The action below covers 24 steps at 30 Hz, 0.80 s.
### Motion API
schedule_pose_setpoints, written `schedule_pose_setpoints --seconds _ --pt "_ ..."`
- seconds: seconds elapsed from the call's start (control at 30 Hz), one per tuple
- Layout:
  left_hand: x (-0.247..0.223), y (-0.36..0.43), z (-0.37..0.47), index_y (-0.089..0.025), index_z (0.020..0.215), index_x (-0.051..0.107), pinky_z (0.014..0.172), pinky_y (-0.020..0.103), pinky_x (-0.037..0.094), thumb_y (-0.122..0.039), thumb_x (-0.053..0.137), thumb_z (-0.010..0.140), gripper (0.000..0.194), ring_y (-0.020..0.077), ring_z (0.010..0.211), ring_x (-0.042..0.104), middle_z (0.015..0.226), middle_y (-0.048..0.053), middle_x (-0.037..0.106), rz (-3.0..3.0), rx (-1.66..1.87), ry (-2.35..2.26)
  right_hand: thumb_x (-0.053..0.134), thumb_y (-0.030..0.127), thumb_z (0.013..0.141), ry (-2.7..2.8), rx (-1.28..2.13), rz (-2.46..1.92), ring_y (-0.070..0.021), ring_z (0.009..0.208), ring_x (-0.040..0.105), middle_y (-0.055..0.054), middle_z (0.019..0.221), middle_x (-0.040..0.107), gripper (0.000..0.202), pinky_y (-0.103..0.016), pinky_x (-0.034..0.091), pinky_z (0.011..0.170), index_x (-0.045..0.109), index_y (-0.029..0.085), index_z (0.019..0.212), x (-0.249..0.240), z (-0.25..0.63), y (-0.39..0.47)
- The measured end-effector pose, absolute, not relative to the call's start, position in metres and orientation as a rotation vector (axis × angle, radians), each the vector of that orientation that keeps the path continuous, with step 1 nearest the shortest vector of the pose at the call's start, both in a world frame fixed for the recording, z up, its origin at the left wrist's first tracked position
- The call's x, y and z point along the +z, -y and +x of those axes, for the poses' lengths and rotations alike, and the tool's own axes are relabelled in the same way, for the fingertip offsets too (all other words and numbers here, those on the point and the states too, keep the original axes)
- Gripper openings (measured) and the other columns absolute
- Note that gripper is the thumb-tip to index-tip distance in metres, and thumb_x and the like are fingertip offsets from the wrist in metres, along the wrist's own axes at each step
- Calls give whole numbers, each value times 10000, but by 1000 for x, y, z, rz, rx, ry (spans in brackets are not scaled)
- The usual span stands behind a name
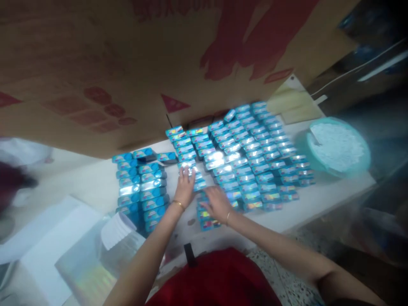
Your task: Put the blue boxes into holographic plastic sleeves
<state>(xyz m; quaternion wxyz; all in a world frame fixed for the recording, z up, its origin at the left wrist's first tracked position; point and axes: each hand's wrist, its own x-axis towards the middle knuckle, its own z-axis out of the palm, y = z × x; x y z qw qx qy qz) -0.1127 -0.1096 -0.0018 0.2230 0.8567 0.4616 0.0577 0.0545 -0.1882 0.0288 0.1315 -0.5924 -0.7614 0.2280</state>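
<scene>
Rows of small blue boxes point(251, 153) with shiny labels cover the middle of the white table point(185, 238). My left hand point(185, 186) rests its spread fingers on a column of these boxes, near its lower end. Just to the right, my right hand point(218, 203) lies over the top of a short front column of boxes point(208, 223), thumb apart from the fingers. Nothing is visibly gripped in either hand, though the fingertips are blurred. Another group of blue boxes point(153, 191) stands left of my left hand.
A large cardboard box point(143, 76) stands behind the rows. At the right is a turquoise basin point(363, 153) filled with white pieces. Front left are a clear container with a white roll point(116, 229) and shiny sheets point(83, 259). Part of another person point(12, 182) shows at far left.
</scene>
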Motion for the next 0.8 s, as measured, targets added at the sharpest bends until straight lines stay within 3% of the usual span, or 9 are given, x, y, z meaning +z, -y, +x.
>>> schedule_pose_setpoints --seconds 0.13,0.23,0.33,0.47,0.57,0.67,0.73,0.8 --pt "-4 107 -90 -67 1488 122 1120 620 180 2 552 654 941 391 1409 -191 1555 284 -5 2309 218 -1167 428 393 934 2093 608 -1704 -296 1179 479 -172 1205 556 423 -522 422 1018 526 133 1253 21 52 208" --pt "-5 103 -93 -163 1516 41 1132 597 189 -33 535 662 995 342 1439 -139 1583 199 4 2212 263 -995 437 420 932 2009 545 -1777 -306 1173 484 -175 1198 551 410 -518 443 987 552 155 1224 22 54 203" --pt "-8 102 -101 -228 1518 -11 1163 532 172 -162 527 766 927 283 1468 -28 1600 120 7 1951 502 -1131 436 416 934 1994 517 -1784 -308 1231 459 -165 1292 515 419 -534 404 1033 531 184 1270 28 61 198" --pt "-15 103 -88 -191 1505 -84 1181 441 187 -387 416 916 797 228 1473 62 1603 112 -8 1368 762 -1514 422 402 938 2003 549 -1729 -293 1328 394 -139 1400 455 468 -539 371 1080 450 220 1368 32 61 194" --pt "-12 97 -76 -169 1504 116 1162 412 255 -463 409 921 716 236 1447 210 1568 124 221 1293 657 -1411 429 398 934 2024 583 -1685 -295 1374 341 -134 1444 421 528 -546 375 1086 380 213 1426 31 54 191" --pt "4 81 -90 -159 1384 407 1113 421 330 -401 438 912 532 251 1329 420 1394 131 487 1507 667 -1485 441 388 928 2017 597 -1676 -295 1384 331 -127 1461 406 560 -553 379 1085 336 232 1456 29 50 190" --pt "18 60 -111 -158 1262 532 1069 446 361 -319 433 910 399 264 1228 490 1272 137 558 1770 673 -1639 445 380 929 2005 594 -1679 -293 1391 320 -119 1466 401 560 -557 372 1090 331 242 1459 28 48 190" --pt "30 34 -134 -160 1243 551 1041 484 346 -278 499 873 391 306 1225 458 1276 159 533 2055 517 -1769 447 377 930 2005 587 -1669 -290 1402 299 -119 1467 402 549 -557 355 1103 350 228 1449 27 47 190"
